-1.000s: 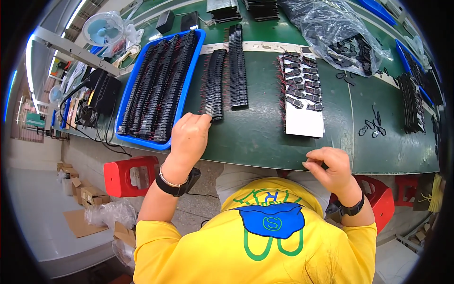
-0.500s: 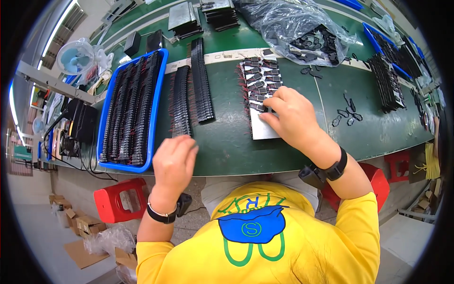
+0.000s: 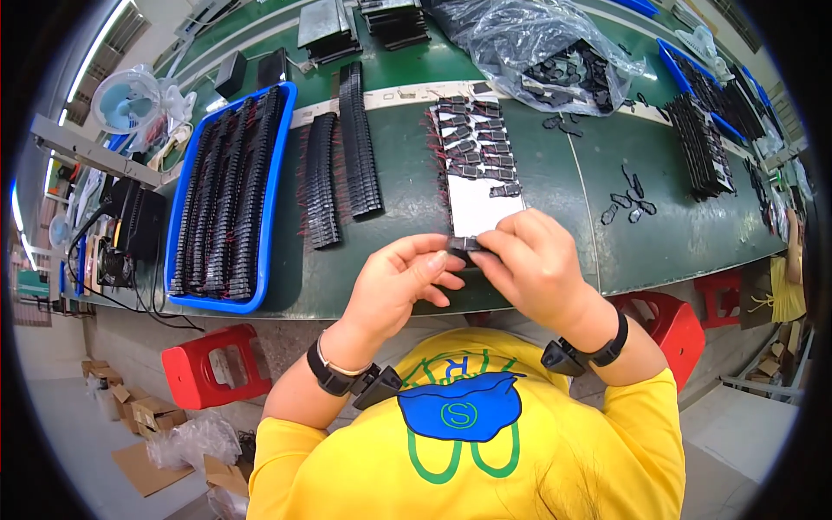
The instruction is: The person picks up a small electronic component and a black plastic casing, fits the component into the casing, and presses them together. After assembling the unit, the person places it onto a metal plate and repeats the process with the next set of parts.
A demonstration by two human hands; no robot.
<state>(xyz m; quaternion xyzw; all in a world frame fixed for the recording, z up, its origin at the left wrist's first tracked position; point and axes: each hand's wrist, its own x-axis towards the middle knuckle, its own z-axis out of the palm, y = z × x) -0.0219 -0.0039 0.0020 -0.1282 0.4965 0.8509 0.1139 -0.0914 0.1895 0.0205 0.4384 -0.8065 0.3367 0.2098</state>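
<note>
My right hand point(image 3: 542, 269) pinches the right end of a small black part point(image 3: 465, 243), which is too small to name more exactly. At the part's left end are the thumb and forefinger of my left hand point(image 3: 390, 282), closed on it, while its other fingers curl loosely. The part is held over the near edge of a white board point(image 3: 475, 208). Rows of small black pieces point(image 3: 468, 147) with red wires cover the board's far portion, and one lone black piece point(image 3: 505, 190) lies at its right edge. The board's lower half is mostly bare white.
Left of the board lie two long strips of black pieces point(image 3: 321, 182) and a blue tray point(image 3: 276, 199) full of similar strips. A clear plastic bag point(image 3: 520, 52) of black parts sits behind. Loose black parts point(image 3: 631, 204) and a stacked bundle point(image 3: 700, 147) are on the right. Red stools point(image 3: 217, 368) stand below.
My right hand has drawn back from the rows to the board's near edge. My left hand has moved right to meet it, and a small black part is now between them.
</note>
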